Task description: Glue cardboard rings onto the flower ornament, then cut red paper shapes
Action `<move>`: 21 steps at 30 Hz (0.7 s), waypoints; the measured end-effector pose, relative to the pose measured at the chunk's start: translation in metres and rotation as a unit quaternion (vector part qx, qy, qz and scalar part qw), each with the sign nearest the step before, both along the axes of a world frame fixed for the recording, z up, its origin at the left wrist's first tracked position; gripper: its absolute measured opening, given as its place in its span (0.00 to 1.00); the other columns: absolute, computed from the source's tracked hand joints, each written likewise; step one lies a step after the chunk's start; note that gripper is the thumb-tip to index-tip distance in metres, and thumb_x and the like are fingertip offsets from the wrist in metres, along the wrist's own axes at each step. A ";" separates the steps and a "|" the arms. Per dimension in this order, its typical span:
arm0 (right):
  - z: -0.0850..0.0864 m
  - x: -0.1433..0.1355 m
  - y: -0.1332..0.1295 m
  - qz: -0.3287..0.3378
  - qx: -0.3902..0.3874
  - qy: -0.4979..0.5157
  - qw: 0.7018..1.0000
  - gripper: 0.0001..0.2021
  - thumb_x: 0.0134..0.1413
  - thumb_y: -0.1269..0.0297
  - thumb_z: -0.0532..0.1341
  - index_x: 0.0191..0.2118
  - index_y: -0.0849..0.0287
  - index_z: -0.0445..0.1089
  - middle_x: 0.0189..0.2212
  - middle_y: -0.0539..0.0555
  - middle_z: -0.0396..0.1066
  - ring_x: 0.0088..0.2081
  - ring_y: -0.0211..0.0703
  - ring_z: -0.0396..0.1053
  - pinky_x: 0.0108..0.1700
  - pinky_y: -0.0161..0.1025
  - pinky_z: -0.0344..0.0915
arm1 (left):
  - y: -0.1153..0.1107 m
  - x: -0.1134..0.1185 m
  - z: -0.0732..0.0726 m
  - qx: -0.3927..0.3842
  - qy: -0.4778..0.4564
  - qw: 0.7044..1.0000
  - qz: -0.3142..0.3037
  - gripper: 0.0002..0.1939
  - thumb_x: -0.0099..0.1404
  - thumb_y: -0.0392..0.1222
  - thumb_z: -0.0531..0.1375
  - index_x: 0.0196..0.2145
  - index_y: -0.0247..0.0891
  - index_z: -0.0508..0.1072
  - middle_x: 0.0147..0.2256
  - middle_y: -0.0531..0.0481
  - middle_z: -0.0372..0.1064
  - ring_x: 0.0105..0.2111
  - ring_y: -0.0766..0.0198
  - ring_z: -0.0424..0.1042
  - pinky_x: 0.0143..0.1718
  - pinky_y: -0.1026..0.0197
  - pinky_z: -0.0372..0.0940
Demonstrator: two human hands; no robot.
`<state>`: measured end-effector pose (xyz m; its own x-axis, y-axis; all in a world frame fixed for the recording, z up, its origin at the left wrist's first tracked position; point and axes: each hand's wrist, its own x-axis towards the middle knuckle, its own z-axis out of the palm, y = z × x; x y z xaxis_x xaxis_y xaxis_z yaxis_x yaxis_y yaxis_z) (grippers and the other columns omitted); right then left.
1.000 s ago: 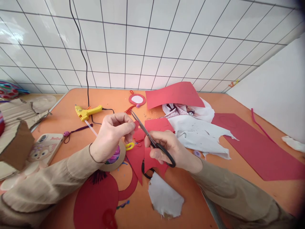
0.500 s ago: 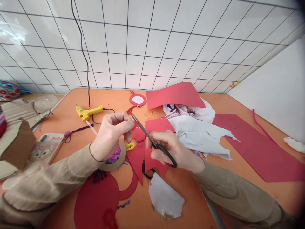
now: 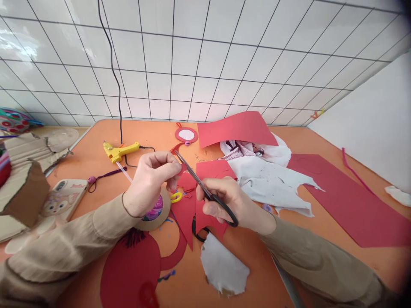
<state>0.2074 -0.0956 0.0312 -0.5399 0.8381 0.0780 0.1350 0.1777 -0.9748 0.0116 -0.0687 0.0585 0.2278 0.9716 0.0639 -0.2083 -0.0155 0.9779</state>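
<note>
My right hand [image 3: 226, 199] is closed round the black handles of a pair of scissors [image 3: 199, 182], whose blades point up and left. Close to the blade tips, my left hand [image 3: 159, 175] pinches a small red paper piece [image 3: 183, 168], mostly hidden by the fingers. Cut red paper [image 3: 215, 169] lies on the table beneath both hands. Below my left hand is a cardboard ring [image 3: 165, 209] with a purple patterned middle. A second black handle [image 3: 201, 233] shows from under the red paper, beside a grey-white cloth scrap [image 3: 224, 265].
A yellow glue gun [image 3: 120, 150] with a cord lies at the back left. Torn cardboard [image 3: 24, 188] and a phone [image 3: 66, 196] are at the left. White cloth [image 3: 269, 179] and large red sheets [image 3: 346, 196] lie right. An orange table [image 3: 276, 273] meets a tiled wall.
Both hands and the scissors hold almost the same pose. The view has shifted very slightly, moving the background objects a little to the right.
</note>
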 end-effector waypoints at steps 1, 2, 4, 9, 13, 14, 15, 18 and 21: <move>0.000 0.000 0.000 -0.002 -0.002 0.001 1.000 0.23 0.50 0.43 0.66 0.30 0.61 0.65 0.15 0.42 0.55 0.17 0.29 0.51 0.18 0.31 0.46 | 0.000 0.000 0.000 -0.001 -0.001 1.000 0.004 0.09 0.50 0.35 0.61 0.15 0.36 0.68 0.16 0.55 0.62 0.15 0.72 0.60 0.16 0.67 0.56; 0.000 0.000 0.000 -0.005 -0.006 0.003 1.000 0.23 0.50 0.43 0.67 0.30 0.60 0.65 0.15 0.42 0.55 0.16 0.29 0.52 0.18 0.30 0.47 | 0.000 0.000 0.000 -0.003 -0.004 1.000 0.010 0.09 0.50 0.34 0.62 0.16 0.36 0.68 0.16 0.55 0.62 0.15 0.72 0.60 0.16 0.67 0.56; 0.000 0.000 0.000 -0.011 -0.021 0.004 1.000 0.23 0.50 0.44 0.67 0.30 0.60 0.64 0.14 0.41 0.56 0.15 0.29 0.53 0.17 0.30 0.48 | 0.001 0.000 0.000 -0.009 -0.014 1.000 0.026 0.08 0.50 0.34 0.62 0.16 0.36 0.69 0.16 0.56 0.63 0.15 0.73 0.60 0.16 0.67 0.55; -0.002 -0.002 0.001 -0.042 -0.045 0.028 0.998 0.21 0.47 0.49 0.71 0.33 0.60 0.65 0.19 0.43 0.62 0.16 0.32 0.63 0.20 0.31 0.56 | 0.002 0.002 -0.002 -0.059 -0.048 0.997 0.023 0.09 0.51 0.39 0.66 0.18 0.35 0.72 0.17 0.54 0.66 0.15 0.72 0.62 0.16 0.68 0.56; -0.005 -0.007 0.004 -0.109 0.001 0.084 0.990 0.20 0.46 0.53 0.72 0.36 0.58 0.64 0.22 0.45 0.67 0.22 0.36 0.71 0.27 0.34 0.64 | -0.002 0.008 -0.009 -0.112 -0.068 0.991 -0.008 0.14 0.51 0.43 0.69 0.19 0.34 0.71 0.17 0.55 0.63 0.16 0.74 0.60 0.16 0.69 0.53; -0.005 -0.008 0.005 -0.121 0.006 0.099 0.988 0.20 0.46 0.55 0.72 0.36 0.58 0.64 0.23 0.45 0.69 0.24 0.37 0.73 0.29 0.35 0.66 | -0.003 0.009 -0.011 -0.119 -0.074 0.990 -0.014 0.14 0.51 0.44 0.69 0.18 0.34 0.70 0.18 0.55 0.63 0.15 0.75 0.59 0.16 0.69 0.52; -0.005 -0.010 0.005 -0.129 0.005 0.117 0.985 0.19 0.46 0.56 0.72 0.37 0.57 0.63 0.23 0.45 0.69 0.25 0.38 0.73 0.32 0.36 0.68 | -0.005 0.011 -0.013 -0.124 -0.079 0.989 -0.017 0.15 0.50 0.44 0.70 0.18 0.34 0.70 0.18 0.55 0.63 0.15 0.75 0.59 0.16 0.69 0.51; -0.004 -0.014 0.005 -0.141 -0.027 0.173 0.974 0.20 0.45 0.61 0.72 0.39 0.56 0.64 0.23 0.43 0.70 0.25 0.37 0.74 0.35 0.39 0.72 | -0.011 0.015 -0.017 -0.124 -0.083 0.988 -0.025 0.15 0.50 0.44 0.70 0.18 0.34 0.71 0.18 0.55 0.63 0.15 0.75 0.58 0.17 0.69 0.51; -0.003 -0.017 0.003 -0.162 -0.050 0.201 0.965 0.21 0.42 0.62 0.73 0.41 0.56 0.65 0.24 0.43 0.70 0.24 0.36 0.73 0.33 0.39 0.73 | -0.017 0.019 -0.021 -0.096 -0.077 0.992 -0.038 0.11 0.53 0.44 0.70 0.21 0.35 0.75 0.19 0.54 0.67 0.17 0.74 0.58 0.19 0.68 0.53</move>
